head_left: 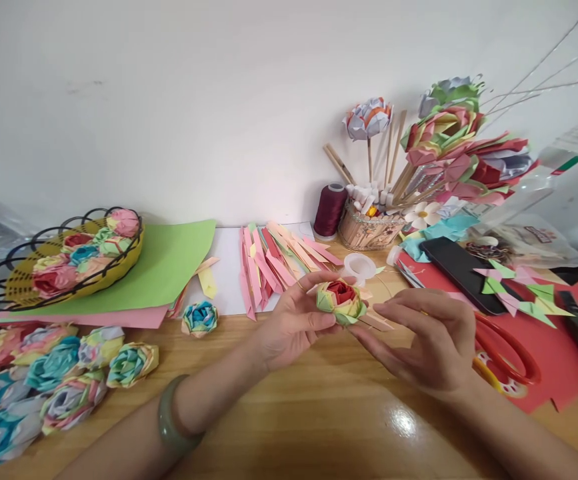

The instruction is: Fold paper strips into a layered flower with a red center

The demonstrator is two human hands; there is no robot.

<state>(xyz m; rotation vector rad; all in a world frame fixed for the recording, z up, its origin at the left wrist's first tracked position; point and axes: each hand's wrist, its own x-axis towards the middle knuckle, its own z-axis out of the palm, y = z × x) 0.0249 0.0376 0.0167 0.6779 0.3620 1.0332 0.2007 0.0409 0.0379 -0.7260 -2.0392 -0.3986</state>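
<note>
My left hand [293, 327] holds a folded paper flower [339, 301] between thumb and fingers, above the table. The flower has a red centre, yellow petals around it and green at its lower edge. On its right side is my right hand [426, 337], fingers apart, with one fingertip close to the green edge; I cannot tell whether it touches. Pale peach paper strips [376, 322] show between the two hands. Left of my left hand a blue and yellow paper flower [201, 318] rests on the wooden table [299, 420].
Folded strips [269, 263] lie behind my hands. At left are a yellow basket [19, 283] of paper flowers and more flowers [56, 363]. Thread [329, 212] and a decorated container [369, 225] stand behind. Orange-handled scissors [516, 347], a phone [461, 272] and red paper are at right.
</note>
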